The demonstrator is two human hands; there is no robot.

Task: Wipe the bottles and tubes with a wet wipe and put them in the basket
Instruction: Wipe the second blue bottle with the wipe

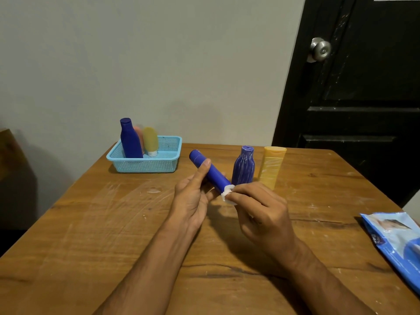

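Note:
My left hand (193,196) grips a slim blue tube (214,172), tilted with its far end up and to the left above the table. My right hand (261,208) pinches a small white wet wipe (228,193) against the tube's near end. Just behind stand a streaked blue bottle (243,167) and a yellow tube (271,168), both upright on the table. A light blue mesh basket (159,163) at the back left holds a tall blue bottle (130,138), a pink tube (139,135) and a yellow-green tube (150,140).
The wooden table (102,223) carries white smears and scratches. A blue wet wipe pack (393,242) lies at its right edge. A grey wall is behind the table, and a black door with a metal knob (320,50) stands at the right.

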